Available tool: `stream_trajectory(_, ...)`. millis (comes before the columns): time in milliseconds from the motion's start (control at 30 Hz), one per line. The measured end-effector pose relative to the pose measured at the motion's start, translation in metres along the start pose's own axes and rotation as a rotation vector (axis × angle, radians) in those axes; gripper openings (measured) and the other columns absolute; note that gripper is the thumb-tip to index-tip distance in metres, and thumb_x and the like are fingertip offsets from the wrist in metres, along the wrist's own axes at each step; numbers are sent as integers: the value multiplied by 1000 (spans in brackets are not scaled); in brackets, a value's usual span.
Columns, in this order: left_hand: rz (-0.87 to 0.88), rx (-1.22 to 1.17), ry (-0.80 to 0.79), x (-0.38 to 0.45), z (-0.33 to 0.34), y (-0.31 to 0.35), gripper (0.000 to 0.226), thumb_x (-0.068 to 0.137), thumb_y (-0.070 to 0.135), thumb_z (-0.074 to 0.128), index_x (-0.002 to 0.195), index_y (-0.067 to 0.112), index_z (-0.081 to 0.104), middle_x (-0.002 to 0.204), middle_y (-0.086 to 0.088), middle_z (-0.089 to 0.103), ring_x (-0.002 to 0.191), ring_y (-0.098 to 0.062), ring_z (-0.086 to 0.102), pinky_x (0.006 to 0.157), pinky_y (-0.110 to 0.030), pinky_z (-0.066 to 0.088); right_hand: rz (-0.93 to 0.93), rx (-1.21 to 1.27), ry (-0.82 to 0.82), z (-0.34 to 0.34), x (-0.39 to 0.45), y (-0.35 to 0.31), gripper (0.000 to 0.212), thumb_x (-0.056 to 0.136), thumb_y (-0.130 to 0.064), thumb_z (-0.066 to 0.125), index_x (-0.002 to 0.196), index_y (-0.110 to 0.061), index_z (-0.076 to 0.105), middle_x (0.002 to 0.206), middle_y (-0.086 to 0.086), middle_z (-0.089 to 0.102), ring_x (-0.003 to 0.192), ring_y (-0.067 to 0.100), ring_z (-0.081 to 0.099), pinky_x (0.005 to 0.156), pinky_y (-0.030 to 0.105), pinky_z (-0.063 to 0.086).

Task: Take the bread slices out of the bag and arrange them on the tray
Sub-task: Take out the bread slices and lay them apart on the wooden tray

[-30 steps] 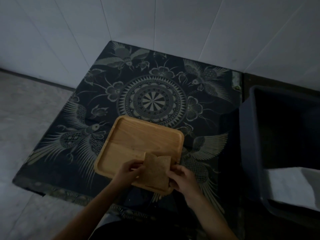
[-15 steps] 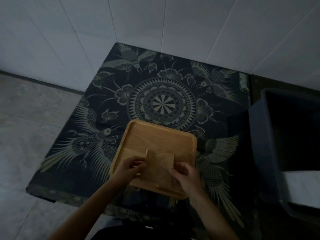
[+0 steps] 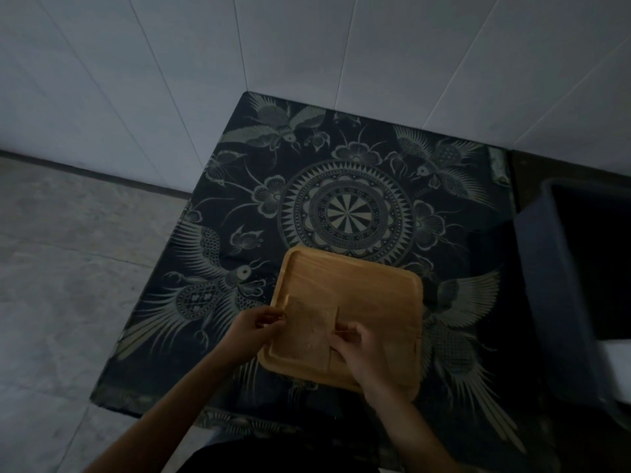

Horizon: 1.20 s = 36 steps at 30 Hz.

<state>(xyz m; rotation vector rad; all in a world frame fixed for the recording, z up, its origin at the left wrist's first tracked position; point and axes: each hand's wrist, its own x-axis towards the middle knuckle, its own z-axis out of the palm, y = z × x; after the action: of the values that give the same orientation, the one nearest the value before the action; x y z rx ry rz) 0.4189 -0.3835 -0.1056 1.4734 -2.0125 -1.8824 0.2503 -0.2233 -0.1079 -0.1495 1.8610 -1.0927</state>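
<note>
Bread slice (image 3: 312, 331), tan, flat, roughly square, sits in the near-left part of the square light-wood tray with a raised rim (image 3: 372, 285). Lighting is dim, so detail is limited.

Surface: low table covered in a dark cloth printed with pale birds, flowers and a round mandala (image 3: 346, 213). Tray sits on the near half of it, just below the mandala, turned slightly clockwise. Table is pushed into a corner of white tiled wall (image 3: 307, 42). Grey mottled floor (image 3: 68, 268) to my left. Dark plastic bin (image 3: 560, 302) stands right of the table, something white visible low inside it; can't tell what.

Hands: my left hand (image 3: 254, 326) is at the slice's left edge, fingertips pinched on it, over the tray's left rim. My right hand (image 3: 358, 348) is at the slice's right edge, fingers curled and gripping there, palm over the tray floor. Slice lies between both hands, held from two sides. Can't tell whether it's fully flat on the tray or slightly lifted. A thin pale line runs along the slice's right edge by my right fingers; could be a second slice or packaging, too dark to say.

Rest of the tray, far and right, shows bare wood.
</note>
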Motion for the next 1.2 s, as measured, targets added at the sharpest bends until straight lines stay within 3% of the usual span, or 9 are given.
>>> stream_trajectory(100, 20, 81, 17, 7, -3, -7, 18, 91, 17, 70, 108, 14, 74, 103, -3, 75, 88, -13, 68, 79, -32, 54, 9, -48, 3, 13, 2, 7, 23, 87, -31, 80, 106, -25, 68, 106, -5, 72, 97, 10, 68, 85, 31, 59)
stream_trajectory(333, 16, 182, 18, 10, -6, -20, 16, 90, 21, 70, 105, 18, 75, 96, 7, 74, 88, -8, 68, 88, -41, 59, 46, -136, 40, 29, 9, 15, 13, 93, -27, 73, 99, -30, 62, 98, -13, 66, 85, -1, 63, 57, 10, 45)
stream_trajectory(533, 85, 341, 61, 7, -2, -17, 24, 91, 27, 66, 111, 19, 77, 102, 3, 79, 91, -9, 71, 84, -33, 59, 37, -107, 38, 34, 19, 24, 14, 92, -34, 74, 102, -28, 67, 107, -4, 72, 96, 12, 70, 87, 36, 62)
stream_trajectory(600, 114, 358, 84, 4, -1, -15, 23, 91, 26, 65, 109, 18, 78, 100, 0, 80, 88, -12, 73, 81, -39, 61, 41, -104, 49, 35, 20, 28, 14, 91, -35, 74, 101, -32, 66, 108, -4, 71, 97, 13, 70, 88, 37, 62)
stream_trajectory(867, 65, 374, 80, 1, 2, -14, 31, 96, 27, 57, 123, 19, 72, 108, -5, 79, 90, -18, 74, 81, -35, 60, 28, -215, 93, 37, 15, 27, 36, 96, -38, 68, 128, -20, 63, 97, -21, 60, 87, -3, 61, 66, 17, 51)
stream_trajectory(967, 32, 383, 37, 2, 1, -15, 32, 98, 26, 53, 124, 19, 71, 99, -5, 80, 84, -15, 73, 72, -28, 58, 29, -238, 91, 36, 13, 27, 39, 98, -34, 66, 134, -18, 60, 97, -21, 58, 86, -5, 58, 64, 15, 48)
stream_trajectory(1067, 41, 377, -5, 2, 0, -14, 29, 99, 25, 50, 110, 24, 76, 73, -8, 75, 69, -24, 70, 58, -25, 45, 26, -256, 82, 35, 12, 26, 42, 99, -33, 65, 137, -17, 59, 98, -19, 59, 85, -5, 58, 65, 15, 48)
stream_trajectory(1133, 61, 367, -42, 3, 1, -12, 30, 100, 25, 48, 94, 23, 77, 65, -12, 68, 69, -32, 68, 55, -26, 39, 23, -256, 81, 34, 12, 25, 45, 99, -34, 65, 139, -16, 58, 103, -13, 59, 87, -4, 58, 68, 17, 50)
stream_trajectory(1200, 69, 372, -56, 4, 2, -10, 30, 101, 25, 47, 97, 21, 77, 63, -9, 65, 65, -30, 67, 55, -26, 39, 28, -252, 73, 34, 11, 26, 45, 99, -33, 65, 140, -15, 57, 105, -11, 60, 90, 0, 60, 72, 19, 52)
